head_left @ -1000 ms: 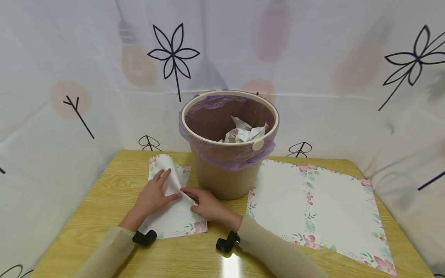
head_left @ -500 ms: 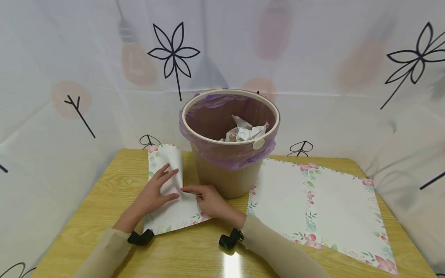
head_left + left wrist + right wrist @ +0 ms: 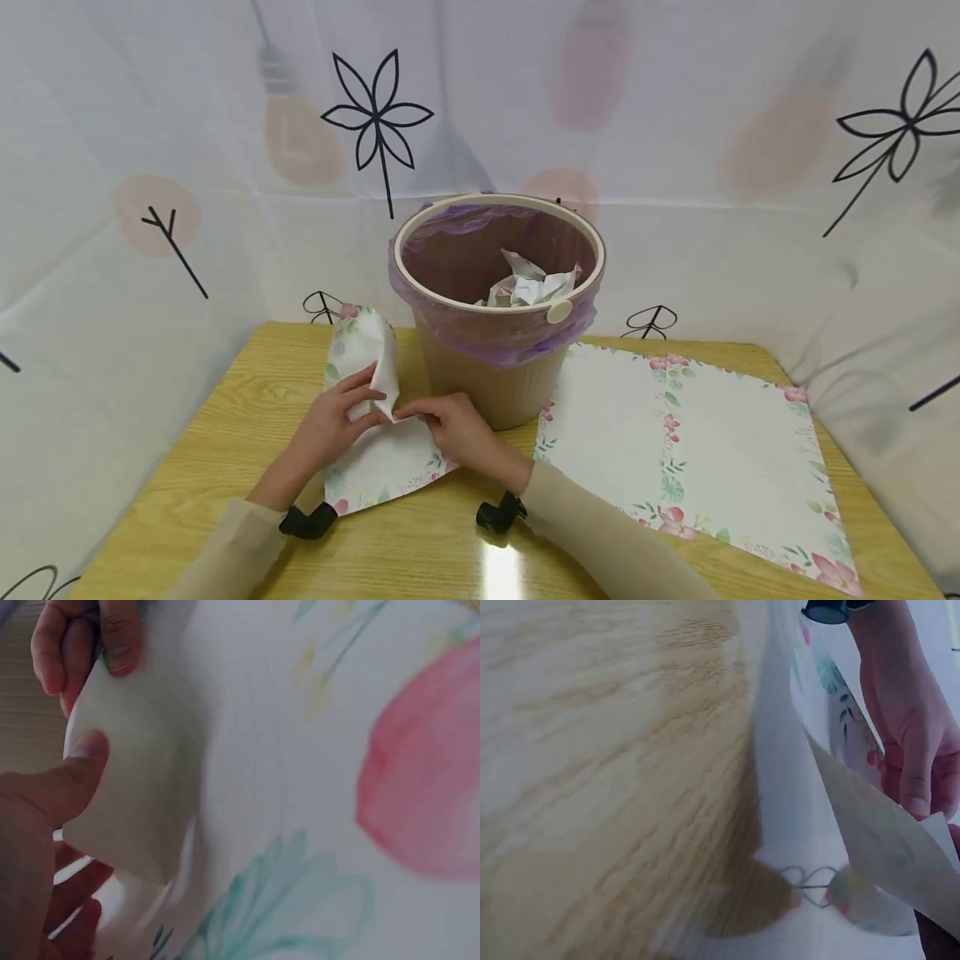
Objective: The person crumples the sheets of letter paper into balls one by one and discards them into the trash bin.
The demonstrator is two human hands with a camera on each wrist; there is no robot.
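Observation:
A white sheet of paper [image 3: 397, 471] with a pink-flower and green-leaf border lies on the left of the table, its far part curled up and folded over. My left hand [image 3: 327, 429] holds the folded part from the left; in the left wrist view its thumb [image 3: 90, 744] lies on the turned-up flap and its other fingers are behind. From the right, my right hand [image 3: 457, 429] pinches the sheet's edge close to the left fingertips. Its thumb is mostly hidden in the head view. The right wrist view shows the raised paper [image 3: 877, 832] between the hands.
A beige bin [image 3: 480, 383] with a purple liner [image 3: 495, 337] stands just behind my right hand, with crumpled paper [image 3: 525, 287] inside. Right of it, two flowered sheets, one nearer [image 3: 600, 417] and one farther [image 3: 750, 467], lie side by side on the wooden table [image 3: 202, 467]. A printed curtain [image 3: 247, 250] hangs behind.
The paper's far part has risen and curled further over. My left fingers, spread on the sheet before, have closed round the fold beside my right fingertips. The bin has stayed put.

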